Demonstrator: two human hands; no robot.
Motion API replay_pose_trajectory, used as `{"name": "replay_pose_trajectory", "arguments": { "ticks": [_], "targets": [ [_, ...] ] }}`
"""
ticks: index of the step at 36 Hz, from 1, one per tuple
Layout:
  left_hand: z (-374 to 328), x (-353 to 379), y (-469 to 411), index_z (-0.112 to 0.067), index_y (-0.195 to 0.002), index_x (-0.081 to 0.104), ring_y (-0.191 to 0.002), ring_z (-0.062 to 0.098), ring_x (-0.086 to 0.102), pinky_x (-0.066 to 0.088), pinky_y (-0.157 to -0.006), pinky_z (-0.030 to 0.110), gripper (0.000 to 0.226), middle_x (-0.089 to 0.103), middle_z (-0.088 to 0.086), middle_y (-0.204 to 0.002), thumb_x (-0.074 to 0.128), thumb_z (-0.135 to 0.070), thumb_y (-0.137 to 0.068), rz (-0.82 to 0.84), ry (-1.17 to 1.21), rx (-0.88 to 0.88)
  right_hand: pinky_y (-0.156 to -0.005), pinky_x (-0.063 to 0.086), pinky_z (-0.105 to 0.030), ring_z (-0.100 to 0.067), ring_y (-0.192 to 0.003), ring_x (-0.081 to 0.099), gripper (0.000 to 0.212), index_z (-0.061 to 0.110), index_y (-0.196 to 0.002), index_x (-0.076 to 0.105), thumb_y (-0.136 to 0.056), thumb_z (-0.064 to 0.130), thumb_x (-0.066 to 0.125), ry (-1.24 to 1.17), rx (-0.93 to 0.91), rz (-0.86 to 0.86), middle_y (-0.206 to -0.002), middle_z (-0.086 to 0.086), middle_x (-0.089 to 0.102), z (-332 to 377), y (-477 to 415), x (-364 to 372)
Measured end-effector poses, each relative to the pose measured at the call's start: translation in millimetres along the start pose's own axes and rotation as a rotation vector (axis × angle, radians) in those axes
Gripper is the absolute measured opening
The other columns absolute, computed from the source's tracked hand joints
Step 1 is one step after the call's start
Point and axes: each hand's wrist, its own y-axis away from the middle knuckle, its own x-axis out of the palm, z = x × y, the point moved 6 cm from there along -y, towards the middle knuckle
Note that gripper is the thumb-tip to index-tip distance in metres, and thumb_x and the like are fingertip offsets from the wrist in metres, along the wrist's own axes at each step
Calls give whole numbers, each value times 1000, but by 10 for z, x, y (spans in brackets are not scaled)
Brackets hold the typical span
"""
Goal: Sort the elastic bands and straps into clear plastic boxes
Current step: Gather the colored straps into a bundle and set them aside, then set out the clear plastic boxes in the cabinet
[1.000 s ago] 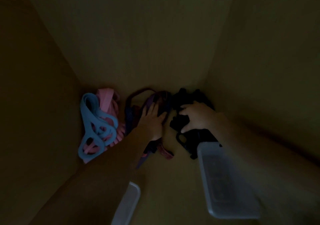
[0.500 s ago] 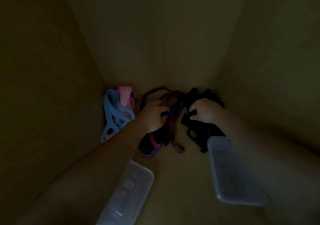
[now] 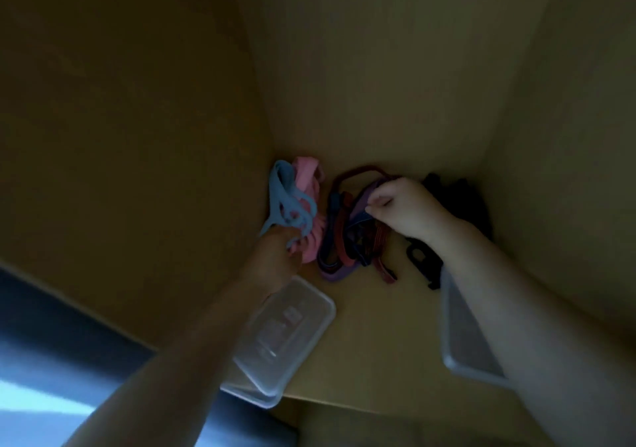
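Pick step: L hand (image 3: 280, 252) curled on blue/pink bands (image 3: 292, 202), R hand (image 3: 395, 205) pinching purple strap (image 3: 359, 204). Nxt: pull free of tangle, drop into clear box (image 3: 323, 309).

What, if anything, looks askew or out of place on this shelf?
The left clear box sits skewed, its near corner poking past the shelf edge. The purple and red straps are one tangled heap, which the right hand pinches.

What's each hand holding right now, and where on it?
The left hand grips the light blue elastic bands at their near end; the right hand pinches a purple fabric strap near its far end.
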Motion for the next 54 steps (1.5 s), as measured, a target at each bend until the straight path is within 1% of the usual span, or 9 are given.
{"name": "replay_pose_trajectory", "arguments": {
  "ticks": [5, 10, 18, 27, 33, 41, 47, 51, 54],
  "targets": [
    [329, 290, 497, -28, -96, 62, -86, 14, 59, 40, -79, 18, 35, 61, -6, -88, 84, -22, -69, 231, -23, -65, -69, 51, -33, -26, -78, 65, 24, 1, -83, 68, -86, 25, 67, 119, -29, 260, -76, -12, 66, 186, 204, 669],
    [460, 397, 916, -26, -146, 9, -130, 22, 35, 32, -102, 31, 107, 33, 1, -137, 71, -65, -68, 273, -325, -206, -76, 53, -33, -33, -103, 63, 48, 2, -122, 59, -89, 36, 64, 279, 76, 513, -106, -13, 64, 13, 455, 1312],
    [615, 532, 1153, -23, -148, -7, -134, 27, 28, 26, -110, 38, 120, 23, 5, -146, 62, -75, -64, 349, -362, -243, -100, 43, -28, -26, -134, 42, 72, 9, -151, 25, -93, 32, 61, 172, 212, 542, -154, -9, 32, -2, 569, 1739],
    [751, 714, 1337, -25, -143, -30, -140, 45, -8, 15, -114, 54, 141, -18, 16, -153, 54, -90, -51, 533, -475, -276, -74, 59, -41, -28, -82, 67, 10, 5, -92, 70, -83, 2, 67, 45, 268, 354, -91, -14, 70, -115, 459, 1930],
    [686, 725, 1276, -35, -144, -25, -144, 35, -2, 14, -115, 50, 135, -22, 7, -156, 63, -81, -52, 443, -377, -111, -56, 42, -25, -18, -64, 56, 36, 21, -59, 55, -77, -10, 60, 13, 286, 223, -69, -5, 60, -227, 387, 1859],
    [720, 679, 1372, -22, -143, -30, -144, 39, -11, 8, -117, 54, 140, -23, 13, -155, 63, -81, -57, 468, -466, -200, -58, 43, -24, -26, -78, 64, 22, 15, -72, 60, -77, -6, 61, -11, 337, 180, -82, -7, 66, -404, 420, 1732],
    [776, 605, 1338, -30, -140, -34, -145, 34, -13, 9, -118, 51, 147, -24, 7, -155, 78, -68, -53, 392, -301, -175, -60, 46, -18, -26, -103, 62, 57, 1, -134, 50, -81, -1, 69, -197, 390, 273, -126, -15, 58, -186, 469, 2032],
    [758, 561, 1256, -33, -148, -21, -143, 34, -19, 7, -117, 49, 140, -22, 5, -156, 81, -62, -56, 392, -242, -168, -61, 43, -30, -25, -76, 59, 7, -3, -88, 62, -82, -1, 63, -205, 293, 344, -85, -17, 62, 78, 557, 2092],
    [722, 535, 1194, -30, -149, -16, -143, 33, -21, 7, -117, 49, 133, -21, 7, -156, 77, -65, -60, 408, -280, -179, -60, 43, -34, -37, -75, 63, 19, -12, -90, 61, -80, 5, 64, -199, 245, 346, -85, -24, 66, 62, 594, 2123]
  ]
}}
